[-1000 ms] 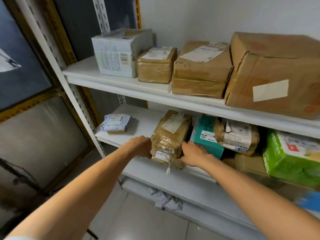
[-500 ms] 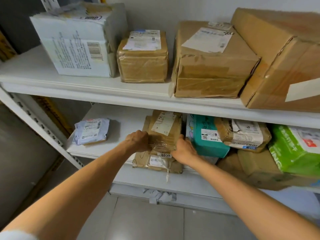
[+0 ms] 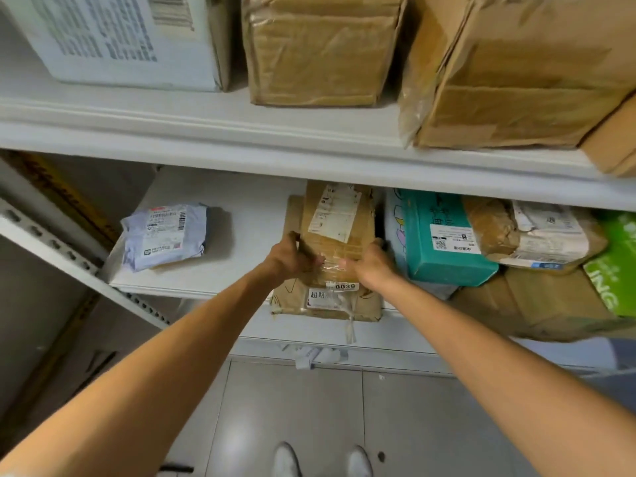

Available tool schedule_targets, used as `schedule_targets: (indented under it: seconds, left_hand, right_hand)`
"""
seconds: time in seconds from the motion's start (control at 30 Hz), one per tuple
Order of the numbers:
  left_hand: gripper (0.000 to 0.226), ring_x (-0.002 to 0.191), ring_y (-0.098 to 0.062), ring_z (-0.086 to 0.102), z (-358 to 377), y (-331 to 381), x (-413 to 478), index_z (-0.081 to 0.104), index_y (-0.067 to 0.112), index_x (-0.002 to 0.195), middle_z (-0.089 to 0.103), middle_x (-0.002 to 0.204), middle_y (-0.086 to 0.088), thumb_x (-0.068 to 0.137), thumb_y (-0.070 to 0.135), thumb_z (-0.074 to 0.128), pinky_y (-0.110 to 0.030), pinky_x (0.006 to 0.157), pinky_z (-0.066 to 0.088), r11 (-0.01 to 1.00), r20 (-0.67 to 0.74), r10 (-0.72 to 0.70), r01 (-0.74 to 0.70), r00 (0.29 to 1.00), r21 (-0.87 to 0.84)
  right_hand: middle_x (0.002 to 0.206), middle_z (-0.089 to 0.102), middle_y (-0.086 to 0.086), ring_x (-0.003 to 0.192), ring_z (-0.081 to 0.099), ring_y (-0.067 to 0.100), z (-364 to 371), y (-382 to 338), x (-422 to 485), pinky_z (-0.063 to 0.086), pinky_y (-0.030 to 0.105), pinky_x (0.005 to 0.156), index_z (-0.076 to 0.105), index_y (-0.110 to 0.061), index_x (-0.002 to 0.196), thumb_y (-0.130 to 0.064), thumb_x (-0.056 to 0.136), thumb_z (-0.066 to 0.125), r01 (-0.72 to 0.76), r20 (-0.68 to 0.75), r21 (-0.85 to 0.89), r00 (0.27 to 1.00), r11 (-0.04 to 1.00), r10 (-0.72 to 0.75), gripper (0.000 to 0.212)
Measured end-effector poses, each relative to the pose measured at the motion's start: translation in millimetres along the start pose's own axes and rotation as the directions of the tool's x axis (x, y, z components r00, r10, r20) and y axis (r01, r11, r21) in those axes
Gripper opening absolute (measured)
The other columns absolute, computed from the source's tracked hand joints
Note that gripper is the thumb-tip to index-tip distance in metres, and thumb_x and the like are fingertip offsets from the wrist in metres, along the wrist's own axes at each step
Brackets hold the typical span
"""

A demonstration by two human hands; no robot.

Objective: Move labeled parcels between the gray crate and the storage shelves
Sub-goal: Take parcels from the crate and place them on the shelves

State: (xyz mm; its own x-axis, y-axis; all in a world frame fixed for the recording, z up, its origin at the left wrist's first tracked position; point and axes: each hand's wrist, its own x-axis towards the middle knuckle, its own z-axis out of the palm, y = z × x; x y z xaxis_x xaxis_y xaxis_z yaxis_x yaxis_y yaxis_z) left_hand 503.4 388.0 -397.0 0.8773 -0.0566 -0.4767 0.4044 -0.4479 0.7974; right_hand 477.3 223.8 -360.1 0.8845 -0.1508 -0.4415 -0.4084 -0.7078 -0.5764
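Squarely between both hands sits the taped brown parcel (image 3: 339, 232), lying on the middle shelf (image 3: 213, 280) with its long side running toward the wall and its white shipping label facing up. The left hand (image 3: 292, 258) is wrapped around its near left corner and the right hand (image 3: 370, 266) around its near right corner, fingers curled over the edges. That two-sided clamp would keep a long, slippery, tape-wrapped package from twisting. Directly under the parcel lies a flatter brown parcel (image 3: 325, 304), whose near end pokes out past the shelf lip with a loose strip of tape dangling. The grip sits on the upper package alone, so the lower one probably serves as its base. A small sticker reading 0038 (image 3: 345, 286) shows at the parcel's near end, turned outward, presumably so it can be read from the aisle. Just right of the parcel, nearly touching it, stands a teal box (image 3: 444, 242) with a crumpled brown packet (image 3: 526, 235) resting on it, and farther right a green carton (image 3: 616, 263). Well to the parcel's left a pale plastic mailer (image 3: 165, 235) lies alone. Above the parcel, the upper shelf (image 3: 241, 132) carries larger cardboard boxes. Whether the parcel is being set down or drawn out cannot be told, and the gray crate is not in view.
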Motion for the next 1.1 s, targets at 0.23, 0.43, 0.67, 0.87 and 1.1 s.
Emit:
schedule_targets:
  seconds: [0.23, 0.43, 0.67, 0.87, 1.1]
  left_hand:
    - [0.050, 0.107, -0.030, 0.061, 3, -4, -43, 0.050, 0.012, 0.124, 0.062, 0.118, -0.011, 0.080, 0.004, 0.071, -0.047, 0.091, 0.054, 0.997, -0.029, -0.040, 0.038, 0.999, -0.067]
    - [0.054, 0.105, -0.031, 0.065, 8, -16, -71, 0.048, 0.013, 0.118, 0.063, 0.117, -0.011, 0.077, 0.027, 0.080, -0.050, 0.087, 0.056, 0.967, 0.001, -0.064, 0.062, 0.998, -0.249]
    - [0.059, 0.111, -0.029, 0.059, -3, -6, -56, 0.040, 0.024, 0.137, 0.060, 0.121, -0.007, 0.087, 0.015, 0.069, -0.048, 0.083, 0.055, 0.980, 0.151, -0.065, 0.092, 0.986, -0.179]
    - [0.054, 0.102, -0.028, 0.062, 2, -3, -42, 0.051, 0.019, 0.130, 0.064, 0.119, -0.007, 0.082, 0.037, 0.072, -0.045, 0.083, 0.054, 0.939, 0.143, -0.157, 0.192, 0.977, -0.286]
    - [0.039, 0.105, -0.028, 0.060, 2, -12, -51, 0.058, 0.013, 0.123, 0.065, 0.120, -0.010, 0.085, 0.015, 0.070, -0.042, 0.089, 0.048, 0.892, 0.104, -0.173, 0.201, 0.979, -0.405]
  right_hand:
    - [0.134, 0.054, 0.013, 0.122, 0.054, 0.029, 10, 4, -16, 0.050, 0.041, 0.099, 0.028, -0.006, 0.146, -0.012, 0.078, 0.078, -0.102, -0.016, 0.157, 0.994, 0.982, 0.106, 0.085]
    - [0.125, 0.061, 0.002, 0.119, 0.057, 0.022, 5, 21, -30, 0.048, 0.033, 0.097, 0.044, -0.011, 0.132, -0.007, 0.073, 0.081, -0.061, 0.139, 0.165, 0.990, 0.984, 0.038, 0.069]
    - [0.132, 0.058, 0.002, 0.123, 0.053, 0.024, 6, 32, 3, 0.046, 0.047, 0.102, 0.021, -0.018, 0.149, -0.013, 0.047, 0.090, -0.101, 0.235, 0.330, 0.972, 0.939, 0.022, 0.124]
    - [0.140, 0.052, 0.000, 0.134, 0.043, 0.025, 1, 21, -1, 0.036, 0.044, 0.110, 0.020, -0.020, 0.152, -0.018, 0.040, 0.096, -0.157, 0.270, 0.392, 0.962, 0.906, 0.050, 0.135]
    - [0.157, 0.027, 0.002, 0.144, 0.026, 0.023, -4, 23, -27, 0.028, 0.039, 0.113, 0.003, -0.023, 0.155, 0.001, 0.080, 0.072, -0.052, 0.229, 0.410, 0.972, 0.910, -0.048, 0.105]
